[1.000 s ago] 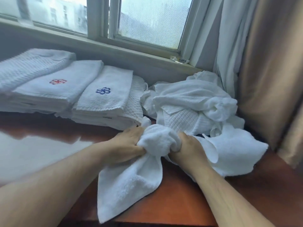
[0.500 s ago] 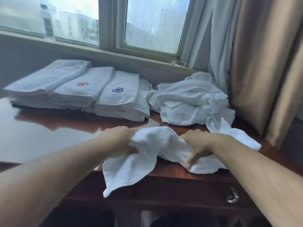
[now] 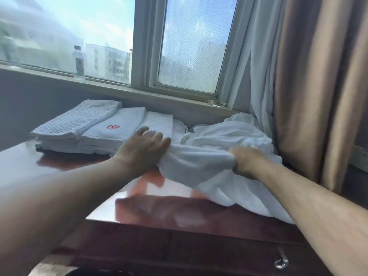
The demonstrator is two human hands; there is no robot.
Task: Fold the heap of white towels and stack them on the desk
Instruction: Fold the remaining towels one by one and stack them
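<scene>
A crumpled white towel stretches between my two hands just above the reddish-brown desk, and its lower part drapes over the desk's front right edge. My left hand holds the towel's left end at the thumb side, with the fingers reaching forward. My right hand grips the right end in curled fingers. Behind them the heap of unfolded white towels lies against the curtain. Folded towels sit stacked in overlapping rows at the back left, one with a red emblem.
A window sill runs behind the desk with a clear bottle and a small glass dish on it. Beige and white curtains hang at the right. A drawer handle shows below the desk's front.
Both hands have lifted the towel up and away from the front edge, and moved apart so it is pulled longer. The view has tilted upward toward the window.
</scene>
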